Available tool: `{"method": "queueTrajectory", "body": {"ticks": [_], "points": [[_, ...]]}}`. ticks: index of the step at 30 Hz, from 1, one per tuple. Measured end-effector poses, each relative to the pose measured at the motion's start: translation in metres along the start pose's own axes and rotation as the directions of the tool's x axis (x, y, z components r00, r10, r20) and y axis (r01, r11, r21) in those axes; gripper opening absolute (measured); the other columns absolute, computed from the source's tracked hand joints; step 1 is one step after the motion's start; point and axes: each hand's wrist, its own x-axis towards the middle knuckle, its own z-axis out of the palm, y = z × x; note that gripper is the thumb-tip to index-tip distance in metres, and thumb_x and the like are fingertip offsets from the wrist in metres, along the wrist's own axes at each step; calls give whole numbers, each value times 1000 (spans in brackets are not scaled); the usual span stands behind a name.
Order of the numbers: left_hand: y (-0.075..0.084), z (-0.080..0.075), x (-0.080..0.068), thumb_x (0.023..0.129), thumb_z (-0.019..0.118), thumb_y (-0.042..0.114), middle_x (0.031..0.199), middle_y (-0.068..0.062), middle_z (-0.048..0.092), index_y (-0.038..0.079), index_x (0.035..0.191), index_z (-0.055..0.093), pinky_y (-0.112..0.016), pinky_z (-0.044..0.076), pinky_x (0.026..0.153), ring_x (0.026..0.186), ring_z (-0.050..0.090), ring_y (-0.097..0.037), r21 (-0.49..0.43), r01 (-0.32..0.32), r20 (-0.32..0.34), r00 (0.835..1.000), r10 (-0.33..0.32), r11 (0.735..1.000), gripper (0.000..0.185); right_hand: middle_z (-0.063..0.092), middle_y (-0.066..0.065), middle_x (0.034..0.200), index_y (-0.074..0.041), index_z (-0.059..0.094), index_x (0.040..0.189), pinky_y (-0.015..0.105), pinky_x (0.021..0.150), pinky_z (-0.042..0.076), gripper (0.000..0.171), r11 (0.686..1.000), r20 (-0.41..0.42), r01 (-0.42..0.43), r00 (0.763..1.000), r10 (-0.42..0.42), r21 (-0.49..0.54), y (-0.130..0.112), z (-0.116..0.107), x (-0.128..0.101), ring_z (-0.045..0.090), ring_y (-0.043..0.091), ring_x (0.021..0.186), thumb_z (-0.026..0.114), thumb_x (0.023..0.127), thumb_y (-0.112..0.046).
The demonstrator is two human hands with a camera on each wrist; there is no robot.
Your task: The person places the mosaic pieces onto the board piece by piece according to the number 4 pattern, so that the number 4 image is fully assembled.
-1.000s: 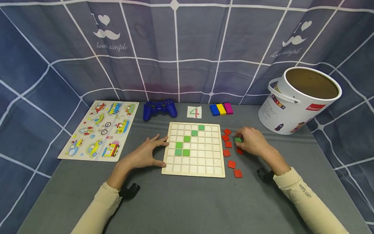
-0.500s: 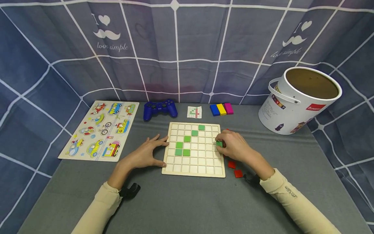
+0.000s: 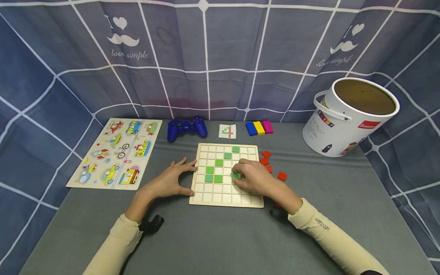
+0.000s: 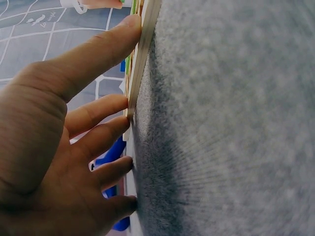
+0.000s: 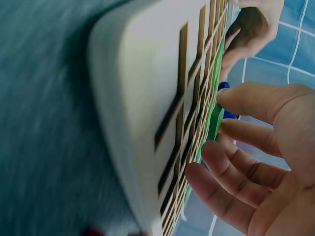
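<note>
Left hand [image 3: 169, 180] spread against board [image 3: 227, 198] edge, apparently steadying it; right hand [image 3: 256, 177] pinches green tile [image 3: 236, 175] at cells, seating unclear.

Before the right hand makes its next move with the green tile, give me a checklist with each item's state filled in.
1. Green tile held: ok, the right hand pinches it over the board.
2. Board steadied: ok, the left hand touches its left edge.
3. Pattern card uncovered: ok, it lies face up behind the board.
4. Held tile released into a cell: not ok, it is in the grip.
5. Cell beneath matches the card: cannot tell, the hand covers that area and the card's print is small.
6. Visible red tiles off the board: ok, they lie to its right.
</note>
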Motion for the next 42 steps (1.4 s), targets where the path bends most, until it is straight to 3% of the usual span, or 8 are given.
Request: {"method": "queueTrajectory", "body": {"ticks": [18, 28, 33, 38, 42], "points": [[1, 0, -1, 71, 92, 35, 162, -2, 29, 9, 144, 54, -64, 2, 117, 151, 11, -37, 8, 27, 9, 1000, -27, 1000, 86, 61, -3, 84, -17, 78, 97, 27, 58, 45, 16, 1000, 86, 8, 996, -10, 23, -14, 14, 18, 52, 9, 67, 84, 82, -19], [-1, 2, 0, 71, 92, 36, 162, -2, 30, 10, 145, 54, -64, 2, 117, 151, 11, -36, 9, 20, 8, 1000, -20, 1000, 87, 64, -2, 85, -16, 79, 99, 25, 57, 44, 20, 998, 77, 20, 997, -25, 62, -12, 15, 18, 51, 8, 66, 85, 81, -22], [0, 4, -1, 71, 91, 36, 162, -2, 30, 10, 144, 55, -65, 2, 117, 151, 12, -36, 9, 13, 6, 1000, -13, 1000, 85, 64, -1, 85, -12, 77, 100, 26, 58, 46, 20, 999, 49, 30, 998, -31, 32, -7, 7, 17, 55, 9, 67, 82, 84, -23], [0, 4, -1, 72, 91, 34, 162, -2, 30, 9, 144, 55, -64, 2, 117, 150, 12, -37, 2, 5, 5, 1000, -5, 1000, 85, 68, 4, 90, -6, 76, 101, 32, 61, 53, 20, 999, -25, -34, 999, 33, -29, 14, -15, 13, 64, 16, 74, 78, 87, -21], [-1, 3, -1, 71, 92, 34, 162, -2, 30, 10, 144, 55, -64, 2, 117, 150, 12, -37, 0, 6, -1, 1000, -6, 1000, 86, 68, 9, 90, -2, 75, 104, 41, 62, 54, 25, 979, -53, -169, 985, 164, -110, 46, -35, 9, 64, 22, 76, 78, 87, -20]]}}
